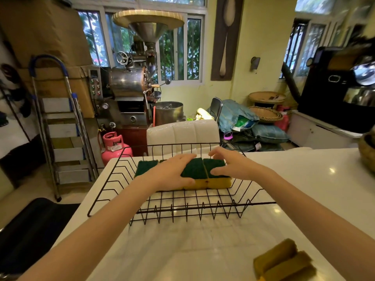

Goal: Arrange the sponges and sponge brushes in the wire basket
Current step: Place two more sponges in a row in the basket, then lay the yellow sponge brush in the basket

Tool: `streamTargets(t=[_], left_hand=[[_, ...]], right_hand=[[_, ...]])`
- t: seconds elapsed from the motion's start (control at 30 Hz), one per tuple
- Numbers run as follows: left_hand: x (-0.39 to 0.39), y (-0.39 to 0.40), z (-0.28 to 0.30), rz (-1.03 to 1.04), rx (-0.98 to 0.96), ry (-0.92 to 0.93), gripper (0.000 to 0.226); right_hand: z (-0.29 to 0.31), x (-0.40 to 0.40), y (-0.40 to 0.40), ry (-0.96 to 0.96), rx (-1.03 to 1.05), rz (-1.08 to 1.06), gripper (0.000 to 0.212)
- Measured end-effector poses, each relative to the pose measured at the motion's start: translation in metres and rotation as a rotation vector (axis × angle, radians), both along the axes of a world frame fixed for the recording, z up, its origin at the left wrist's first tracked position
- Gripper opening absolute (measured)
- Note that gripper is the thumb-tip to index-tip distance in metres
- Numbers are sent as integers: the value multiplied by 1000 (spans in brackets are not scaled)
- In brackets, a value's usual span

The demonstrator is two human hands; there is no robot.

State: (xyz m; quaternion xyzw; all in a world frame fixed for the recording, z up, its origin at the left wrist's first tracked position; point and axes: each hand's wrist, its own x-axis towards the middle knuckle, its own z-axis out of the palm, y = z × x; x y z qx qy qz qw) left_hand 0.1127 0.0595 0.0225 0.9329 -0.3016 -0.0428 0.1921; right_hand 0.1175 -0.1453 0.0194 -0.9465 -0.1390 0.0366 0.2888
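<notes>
A black wire basket stands on the white table. Inside it, yellow sponges with dark green scouring tops lie side by side in a row. My left hand rests flat over a middle sponge, its thumb against the yellow side. My right hand spans the rightmost sponge, fingers behind it and thumb in front. A further green-topped sponge lies at the left of the row. More yellowish sponges, blurred, sit on the table at the lower right.
The white table extends to the right, with a woven basket at its far right edge. A white padded chair stands just behind the wire basket. A black chair is at my left.
</notes>
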Motion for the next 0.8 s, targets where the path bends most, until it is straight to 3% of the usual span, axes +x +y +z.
streamTargets(t=[0.13, 0.27, 0.47, 0.57, 0.67, 0.8], left_hand=[[-64, -12, 10, -116, -294, -92, 54], [-118, -15, -5, -269, -271, -108, 53], [-147, -12, -44, -308, -214, 66, 53], [-152, -9, -54, -311, -230, 154, 54], [-155, -7, -60, -320, -239, 206, 47], [-156, -6, -66, -299, -213, 246, 44]], right_hand=[[13, -52, -13, -184, 61, -54, 49], [14, -113, -21, -271, 78, -35, 47], [-10, -181, -38, -409, 226, -74, 27], [-27, -199, -41, -318, 187, -63, 30], [-43, -206, -43, -116, 17, -24, 52], [-58, -207, -47, -55, -145, 18, 72]])
